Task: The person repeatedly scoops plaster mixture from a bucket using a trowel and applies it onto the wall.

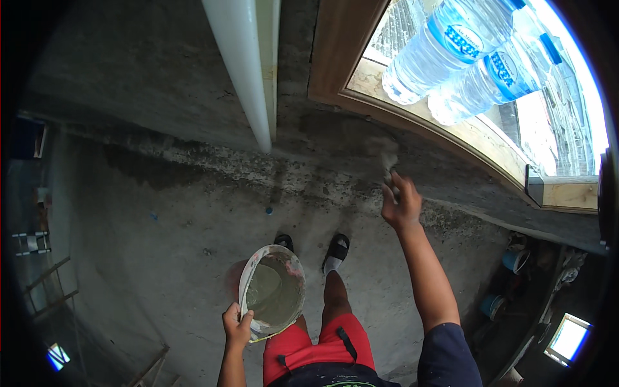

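My left hand (238,324) is closed on the rim of a round bucket (244,284), with the thumb over the edge. Grey, wet-looking cement mix (274,293) lies inside it, and pale smears mark the inner wall. Out in front and to the right, my raised right hand (403,203) is closed around a small pale-grey tool (387,158). Motion blurs this tool, so its exact kind cannot be told. Its far end is close to the grey wall (348,138) below the window frame; whether it touches is unclear.
Two clear water bottles (474,55) with blue labels lie at the wooden window frame (342,71). A white pipe (242,71) runs down the wall. Buckets (514,260) stand at the right. A small blue cap-like object (269,211) lies on the concrete floor (174,258).
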Available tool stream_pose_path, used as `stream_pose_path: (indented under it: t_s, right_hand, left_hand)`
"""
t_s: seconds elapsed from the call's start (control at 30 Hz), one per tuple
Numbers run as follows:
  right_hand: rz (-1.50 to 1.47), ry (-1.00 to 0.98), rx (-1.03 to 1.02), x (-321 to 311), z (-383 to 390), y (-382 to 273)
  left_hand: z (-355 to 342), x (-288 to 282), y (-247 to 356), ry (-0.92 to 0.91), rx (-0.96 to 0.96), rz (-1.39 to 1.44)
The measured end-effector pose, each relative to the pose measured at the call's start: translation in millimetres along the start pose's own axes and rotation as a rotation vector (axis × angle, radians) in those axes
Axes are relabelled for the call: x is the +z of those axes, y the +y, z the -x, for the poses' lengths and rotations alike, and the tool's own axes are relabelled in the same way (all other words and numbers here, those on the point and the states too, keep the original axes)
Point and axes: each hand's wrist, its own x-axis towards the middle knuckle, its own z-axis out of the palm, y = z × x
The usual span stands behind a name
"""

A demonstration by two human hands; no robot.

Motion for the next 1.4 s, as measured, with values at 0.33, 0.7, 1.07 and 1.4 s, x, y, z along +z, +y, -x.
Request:
stream_pose_path:
  t_s: [0.33, 0.7, 1.07, 1.4]
  right_hand:
    - [0.195, -0.235, 0.027, 41.7, 45.5, 17.9]
    - [0.120, -0.178, 0.004, 76.9, 15.4, 13.7]
    - [0.014, 0.073, 0.007, 42.4, -7.4, -2.4]
    - [0.142, -0.150, 0.063, 50.8, 22.6, -9.8]
  left_hand:
    - [-1.4, 1.9, -14.3, 0.007, 0.033, 0.023]
    - [-10.4, 6.8, -21.0, -0.024, 0.021, -0.076]
    - [-12.3, -4.7, -13.3, -0.001, 0.017, -0.072]
    - [-11.5, -9.0, -31.5, 0.025, 0.046, -0.070]
